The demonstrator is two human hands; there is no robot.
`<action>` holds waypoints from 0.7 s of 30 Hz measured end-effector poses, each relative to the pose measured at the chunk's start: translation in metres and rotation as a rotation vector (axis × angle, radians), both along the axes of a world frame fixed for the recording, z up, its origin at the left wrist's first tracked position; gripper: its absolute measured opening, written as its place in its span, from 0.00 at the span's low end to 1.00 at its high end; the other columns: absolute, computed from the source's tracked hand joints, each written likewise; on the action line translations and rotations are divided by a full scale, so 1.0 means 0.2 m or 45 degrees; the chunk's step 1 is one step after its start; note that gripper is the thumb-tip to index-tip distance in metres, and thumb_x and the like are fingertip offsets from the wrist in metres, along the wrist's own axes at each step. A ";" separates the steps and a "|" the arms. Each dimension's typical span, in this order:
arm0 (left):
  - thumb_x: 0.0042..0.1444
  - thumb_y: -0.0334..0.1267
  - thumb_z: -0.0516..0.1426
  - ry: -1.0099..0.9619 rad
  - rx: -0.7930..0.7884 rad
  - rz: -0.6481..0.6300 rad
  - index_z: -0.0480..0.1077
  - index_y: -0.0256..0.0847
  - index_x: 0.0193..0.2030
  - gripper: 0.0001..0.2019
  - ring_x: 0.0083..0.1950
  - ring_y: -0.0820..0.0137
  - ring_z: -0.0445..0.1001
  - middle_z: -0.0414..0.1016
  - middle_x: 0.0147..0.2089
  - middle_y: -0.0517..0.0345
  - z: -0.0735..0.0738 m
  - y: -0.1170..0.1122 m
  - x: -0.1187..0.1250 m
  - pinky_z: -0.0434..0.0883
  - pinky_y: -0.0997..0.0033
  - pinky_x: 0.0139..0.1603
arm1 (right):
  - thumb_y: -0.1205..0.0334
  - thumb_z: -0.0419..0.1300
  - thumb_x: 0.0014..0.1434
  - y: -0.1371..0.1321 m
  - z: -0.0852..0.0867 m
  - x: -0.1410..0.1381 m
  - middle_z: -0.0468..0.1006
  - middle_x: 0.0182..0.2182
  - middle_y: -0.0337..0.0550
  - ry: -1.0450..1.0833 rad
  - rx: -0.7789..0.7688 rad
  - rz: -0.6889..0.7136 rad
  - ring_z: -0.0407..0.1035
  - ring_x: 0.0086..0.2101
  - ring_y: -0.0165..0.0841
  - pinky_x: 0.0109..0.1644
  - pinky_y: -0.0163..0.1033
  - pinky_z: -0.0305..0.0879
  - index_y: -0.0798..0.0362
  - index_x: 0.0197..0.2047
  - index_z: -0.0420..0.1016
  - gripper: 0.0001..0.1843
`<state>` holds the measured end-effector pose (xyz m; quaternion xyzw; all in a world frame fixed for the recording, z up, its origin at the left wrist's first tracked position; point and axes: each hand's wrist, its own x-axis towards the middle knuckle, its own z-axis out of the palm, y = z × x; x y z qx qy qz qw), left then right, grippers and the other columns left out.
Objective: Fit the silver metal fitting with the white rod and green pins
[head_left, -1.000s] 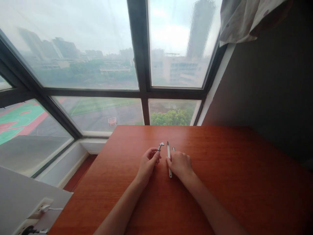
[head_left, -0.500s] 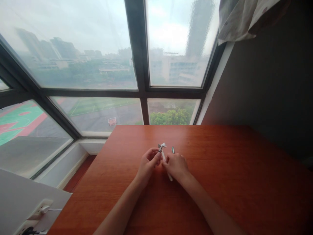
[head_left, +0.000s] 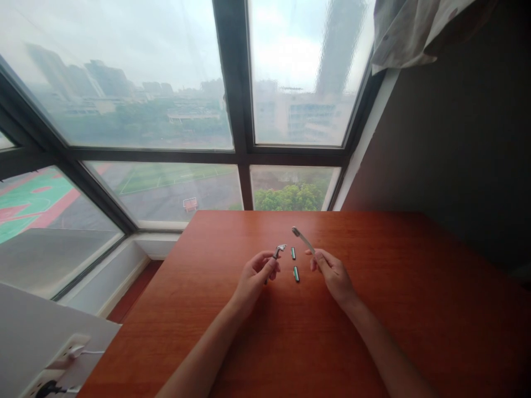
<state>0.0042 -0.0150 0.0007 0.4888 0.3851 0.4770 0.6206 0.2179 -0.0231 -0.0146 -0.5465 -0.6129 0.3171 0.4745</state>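
"Left hand [head_left: 259, 271]?"
"Pinching a slim grey-and-silver metal razor handle [head_left: 276, 254]."
"Next?"
"Just right of that hand, on the reddish-brown wooden tabletop [head_left: 265, 342]: a small black-and-green oblong cartridge [head_left: 293, 253] and a matching cartridge [head_left: 296, 274]."
"Right hand [head_left: 332, 272]?"
"Pinching a pale slender toothbrush [head_left: 306, 242], dark bristles beyond it."

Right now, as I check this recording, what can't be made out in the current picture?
All in the head view:
Razor handle: its grip is mostly covered by the left hand.
Toothbrush: its lower handle is hidden by the right hand.
Razor cartridges: too small to tell their blades.
Pale cloth: cut off by the top edge.
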 end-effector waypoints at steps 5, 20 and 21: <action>0.51 0.48 0.61 -0.029 -0.028 0.007 0.72 0.38 0.39 0.16 0.27 0.73 0.64 0.71 0.28 0.57 -0.02 0.01 -0.01 0.59 0.76 0.28 | 0.45 0.50 0.61 -0.02 0.00 -0.02 0.65 0.23 0.38 0.260 -0.075 0.107 0.61 0.27 0.31 0.32 0.34 0.60 0.55 0.41 0.77 0.23; 0.51 0.47 0.61 -0.043 -0.012 0.064 0.75 0.38 0.38 0.14 0.27 0.73 0.66 0.71 0.27 0.56 -0.04 0.01 -0.03 0.61 0.73 0.30 | 0.48 0.52 0.62 -0.05 0.03 -0.06 0.71 0.28 0.40 0.111 -0.006 0.242 0.64 0.31 0.32 0.35 0.34 0.61 0.54 0.44 0.79 0.21; 0.52 0.47 0.61 -0.050 -0.007 0.070 0.75 0.38 0.38 0.14 0.28 0.73 0.66 0.71 0.27 0.56 -0.04 0.01 -0.03 0.61 0.73 0.30 | 0.48 0.51 0.62 -0.05 0.03 -0.07 0.71 0.29 0.40 0.102 0.001 0.240 0.64 0.31 0.32 0.35 0.34 0.61 0.54 0.44 0.78 0.21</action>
